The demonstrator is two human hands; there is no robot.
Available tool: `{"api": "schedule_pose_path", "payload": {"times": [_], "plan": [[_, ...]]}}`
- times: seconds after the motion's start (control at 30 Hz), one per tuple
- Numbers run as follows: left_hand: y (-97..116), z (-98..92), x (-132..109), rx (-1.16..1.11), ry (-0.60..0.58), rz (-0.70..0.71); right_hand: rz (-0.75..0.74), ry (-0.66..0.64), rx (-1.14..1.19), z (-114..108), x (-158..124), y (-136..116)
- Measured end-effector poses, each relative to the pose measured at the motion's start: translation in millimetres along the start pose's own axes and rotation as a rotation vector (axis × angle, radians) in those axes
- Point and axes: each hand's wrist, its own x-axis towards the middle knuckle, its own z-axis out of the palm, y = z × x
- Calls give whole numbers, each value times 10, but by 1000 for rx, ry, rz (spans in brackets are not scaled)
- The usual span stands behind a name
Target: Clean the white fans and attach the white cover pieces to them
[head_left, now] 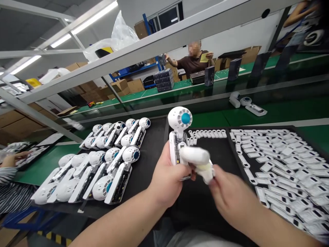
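The left hand (167, 175) grips a white handheld fan (180, 119) with a blue hub at centre frame, upright above a black work mat (151, 144), its open back showing a circuit board. Its fingers (192, 174) curl around the body, partly hidden. The right hand (227, 193) has bunched fingers (214, 172) pinching a white casing piece (195, 159) against the fan, though blur hides the exact contact. Rows of finished-looking fans (102, 164) lie lower left, and a black tray (257, 132) of small white parts sits right. A co-worker's hand (17, 157) reaches in at the left edge. A skewed casing piece could strain the fan's exposed board, while a loosened grip could drop the top-heavy fan onto the mat
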Motion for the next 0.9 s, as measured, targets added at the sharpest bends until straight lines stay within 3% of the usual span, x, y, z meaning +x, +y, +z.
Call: {"api": "schedule_pose_path", "payload": {"times": [0.13,0.27,0.37,0.5,0.57,0.67,0.73,0.9], "plan": [[-52,12,-40,18,6,-38,-35,-87,-36,82,52,-54],[-28,3,-54,-66,-3,-19,-6,2,98,-96,-116,12],[-2,21,-41,-174,15,0,14,32,152,-78,-229,15],[-38,19,-41,-199,86,19,-90,-89,102,57,-245,-24],[-56,-2,-65,-136,69,-5,-157,-116,28,72,-242,46],[-21,-46,-61,8,85,-30,-153,-37,-167,74,-261,338],[52,-88,47,141,189,-52,-42,-61,-341,101,-276,600],[417,-325,754,438,381,-50,250,-394,-517,136,-209,1000]]}}
